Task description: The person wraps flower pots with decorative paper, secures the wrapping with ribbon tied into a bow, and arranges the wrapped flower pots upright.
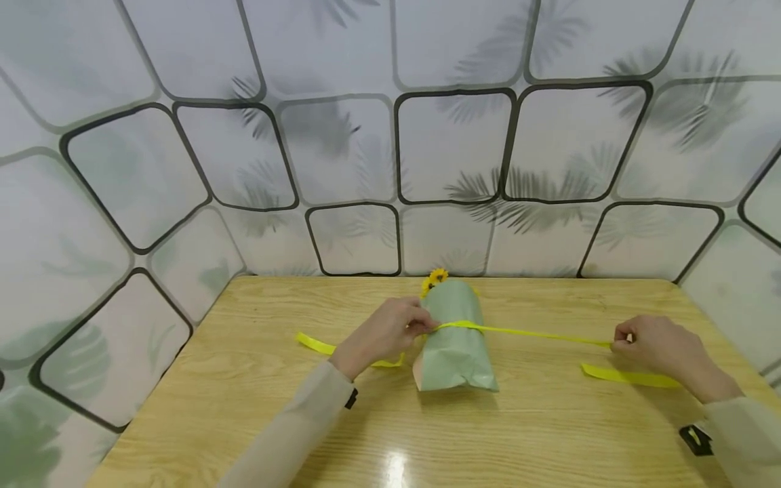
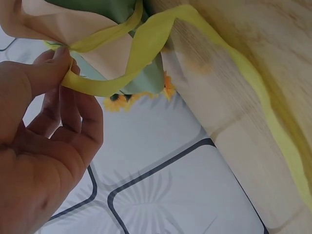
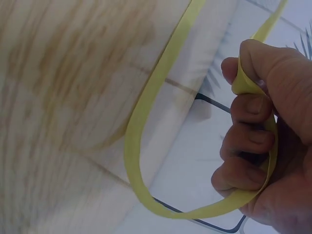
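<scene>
A bouquet in pale green wrapping paper [image 1: 454, 359] lies on the table, yellow sunflowers [image 1: 438, 275] showing at its far end. Around its middle runs a yellow ribbon [image 1: 537, 333]. My left hand [image 1: 384, 335] pinches the ribbon between thumb and fingers at the bouquet's left side; in the left wrist view a loose tail [image 2: 263, 92] hangs from that pinch. Well to the right, my right hand [image 1: 665, 352] grips the other length, which stretches taut from the wrap. Seen from the right wrist, the ribbon [image 3: 139, 122] passes through curled fingers and loops down below them.
The wooden table [image 1: 537, 434] bears the ribbon's loose ends, one at left [image 1: 314, 343] and one under the right hand [image 1: 628, 375]. Behind it stands a pale wall covering [image 1: 451, 149] with dark rounded outlines and leaf prints.
</scene>
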Demonstrator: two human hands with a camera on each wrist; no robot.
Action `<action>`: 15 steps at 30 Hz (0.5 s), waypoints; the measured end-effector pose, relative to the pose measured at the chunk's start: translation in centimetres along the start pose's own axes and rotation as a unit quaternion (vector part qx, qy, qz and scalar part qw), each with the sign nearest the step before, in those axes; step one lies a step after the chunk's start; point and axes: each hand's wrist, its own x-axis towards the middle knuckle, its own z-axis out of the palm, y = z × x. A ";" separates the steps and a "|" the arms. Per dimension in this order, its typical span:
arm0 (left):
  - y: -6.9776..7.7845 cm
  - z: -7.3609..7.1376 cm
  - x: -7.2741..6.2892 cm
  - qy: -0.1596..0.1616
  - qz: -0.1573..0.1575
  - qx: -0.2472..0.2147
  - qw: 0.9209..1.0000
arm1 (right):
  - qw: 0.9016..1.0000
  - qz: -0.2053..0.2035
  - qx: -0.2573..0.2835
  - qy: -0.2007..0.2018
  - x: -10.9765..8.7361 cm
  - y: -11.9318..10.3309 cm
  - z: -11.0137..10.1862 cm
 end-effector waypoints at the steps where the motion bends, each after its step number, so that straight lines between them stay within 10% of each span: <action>1: 0.0 -0.1 0.0 0.000 0.001 0.002 1.000 | 1.000 -0.002 0.005 -0.003 0.0 0.0 0.1; 15: -0.2 -0.5 0.0 -0.025 -0.022 0.011 0.999 | 0.999 -0.020 0.027 0.002 0.3 -0.2 0.6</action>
